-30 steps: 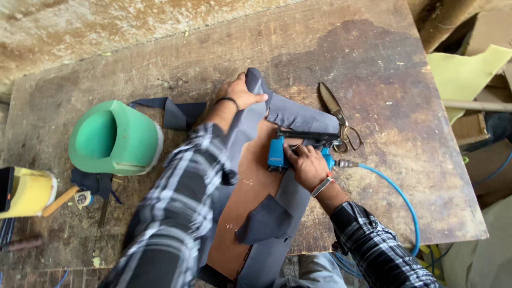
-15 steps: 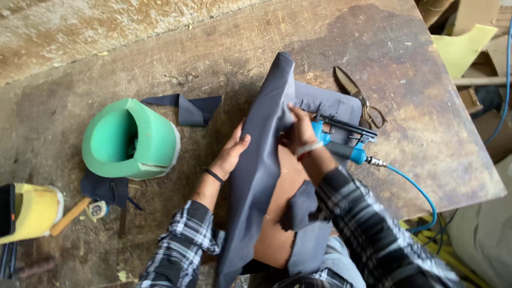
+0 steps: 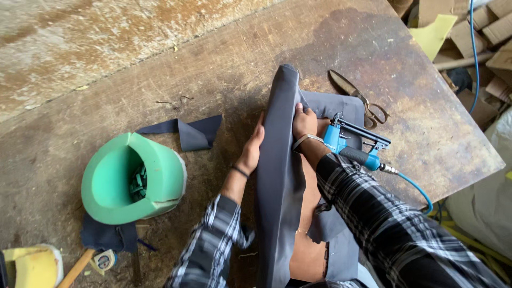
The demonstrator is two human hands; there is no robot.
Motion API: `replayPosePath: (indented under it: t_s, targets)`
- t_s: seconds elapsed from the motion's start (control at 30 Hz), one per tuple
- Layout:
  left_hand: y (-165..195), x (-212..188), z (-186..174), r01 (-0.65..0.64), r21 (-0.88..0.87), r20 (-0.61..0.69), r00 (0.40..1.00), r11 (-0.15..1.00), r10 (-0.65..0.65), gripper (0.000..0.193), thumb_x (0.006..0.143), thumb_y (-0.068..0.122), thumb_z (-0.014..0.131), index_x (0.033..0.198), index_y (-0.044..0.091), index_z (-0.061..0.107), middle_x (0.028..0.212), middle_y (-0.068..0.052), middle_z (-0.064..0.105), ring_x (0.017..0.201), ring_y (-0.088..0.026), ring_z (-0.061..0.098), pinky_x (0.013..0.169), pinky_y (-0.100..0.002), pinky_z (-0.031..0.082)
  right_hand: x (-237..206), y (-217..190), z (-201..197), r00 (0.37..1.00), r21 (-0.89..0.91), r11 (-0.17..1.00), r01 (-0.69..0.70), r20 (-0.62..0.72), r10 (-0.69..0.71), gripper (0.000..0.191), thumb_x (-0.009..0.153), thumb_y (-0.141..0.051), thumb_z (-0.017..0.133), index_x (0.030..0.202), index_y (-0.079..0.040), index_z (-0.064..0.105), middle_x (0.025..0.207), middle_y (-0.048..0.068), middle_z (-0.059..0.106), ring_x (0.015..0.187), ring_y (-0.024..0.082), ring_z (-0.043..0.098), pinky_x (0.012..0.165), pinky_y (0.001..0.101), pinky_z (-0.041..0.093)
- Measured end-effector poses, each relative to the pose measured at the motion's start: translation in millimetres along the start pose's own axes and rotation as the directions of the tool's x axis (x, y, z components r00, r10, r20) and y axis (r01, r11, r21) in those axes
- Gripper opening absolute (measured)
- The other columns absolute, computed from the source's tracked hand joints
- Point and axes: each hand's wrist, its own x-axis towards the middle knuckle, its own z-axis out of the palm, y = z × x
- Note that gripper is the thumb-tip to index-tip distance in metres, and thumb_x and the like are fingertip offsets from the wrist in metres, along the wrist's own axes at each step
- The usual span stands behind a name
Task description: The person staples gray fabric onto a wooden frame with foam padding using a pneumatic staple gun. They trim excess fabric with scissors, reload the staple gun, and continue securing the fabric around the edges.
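— At centre: what?

— Grey fabric-covered panel (image 3: 280, 160), stood on edge, running from 12 o'clock down to 6 o'clock across the worn wooden workbench (image 3: 224, 64). Brown bare underside (image 3: 309, 234) showing to the right of the raised edge, loose grey flaps hanging around it.

— And the hands?

— Left hand (image 3: 253, 146) pressed flat against the panel's 9 o'clock face, fingers extended along the fabric, not clenched. Right hand (image 3: 304, 121) clasped over the top edge from the 3 o'clock side, fingers gripping the grey cloth. Bracelet at each wrist, plaid sleeves below.

— Tools nearby?

— Blue air stapler (image 3: 352, 146) lying just beside the right wrist at 3 o'clock, released, not held by either hand; blue hose (image 3: 413, 186) trailing away toward 4 o'clock off the bench edge. Metal scissors (image 3: 354, 98) resting at 2 o'clock, partly on the grey cloth, blades closed.

— Farther out?

— Strip of grey fabric (image 3: 186, 130) lying at 10 o'clock, well apart from the panel. Green foam seat form (image 3: 130, 178) at 9 o'clock, curved and hollow, sitting on a dark cloth scrap (image 3: 104, 237). Yellow foam piece (image 3: 32, 266) at 8 o'clock near the frame corner, with a wooden handle (image 3: 74, 269) and a small tape roll (image 3: 104, 260) beside it. Cardboard and wood offcuts (image 3: 480, 32) piled beyond the bench at 1 o'clock, a yellow foam sheet (image 3: 432, 34) among them.
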Motion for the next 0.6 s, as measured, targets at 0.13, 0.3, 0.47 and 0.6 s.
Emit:
replayPosePath:
  t_s: [0.13, 0.3, 0.47, 0.6]
  targets:
    - [-3, 64, -7, -0.050, 0.019, 0.038, 0.998, 0.999, 0.049, 0.084, 0.108, 0.059, 0.033, 0.166, 0.004, 0.004, 0.176, -0.016, 0.000, 0.163, -0.029, -0.001, 0.131, -0.040, 0.005, 1, 4, 4, 0.998, 0.064, 0.997, -0.049, 0.043, 0.046, 0.049, 0.105, -0.041, 0.052, 0.110, 0.006, 0.068, 0.097, 0.022, 0.075, 0.089, 0.030, 0.072, 0.082, 0.0385, 0.052]
    - [-4, 80, 1, 0.056, 0.478, 0.021, 0.997, 0.877, -0.075, 0.092, 0.099, 0.062, 0.031, 0.163, 0.009, -0.008, 0.171, -0.017, -0.013, 0.157, -0.032, -0.009, 0.124, -0.045, 0.009, 5, 18, 11, 0.998, 0.243, 0.969, -0.035, 0.064, 0.020, 0.048, 0.104, -0.040, 0.051, 0.113, 0.003, 0.069, 0.097, 0.018, 0.078, 0.084, 0.026, 0.070, 0.077, 0.0373, 0.054]
    - [7, 87, 0, -0.005, 0.746, 0.078, 0.994, 0.666, -0.080, 0.091, 0.101, 0.066, 0.030, 0.164, 0.010, -0.005, 0.173, -0.016, -0.005, 0.160, -0.031, -0.005, 0.129, -0.044, 0.006, 15, 31, 10, 0.998, 0.059, 0.998, -0.036, 0.062, 0.032, 0.050, 0.107, -0.041, 0.050, 0.113, 0.005, 0.068, 0.097, 0.018, 0.076, 0.085, 0.024, 0.073, 0.081, 0.0355, 0.054]
    - [7, 99, -10, 0.073, 0.430, 0.094, 0.988, 0.900, -0.125, 0.088, 0.102, 0.066, 0.025, 0.165, 0.012, -0.004, 0.174, -0.014, -0.008, 0.160, -0.029, -0.005, 0.128, -0.043, 0.004, 14, 36, 2, 0.994, 0.075, 0.996, -0.044, 0.102, 0.037, 0.050, 0.107, -0.040, 0.049, 0.111, 0.005, 0.069, 0.096, 0.019, 0.077, 0.085, 0.025, 0.072, 0.081, 0.0358, 0.054]
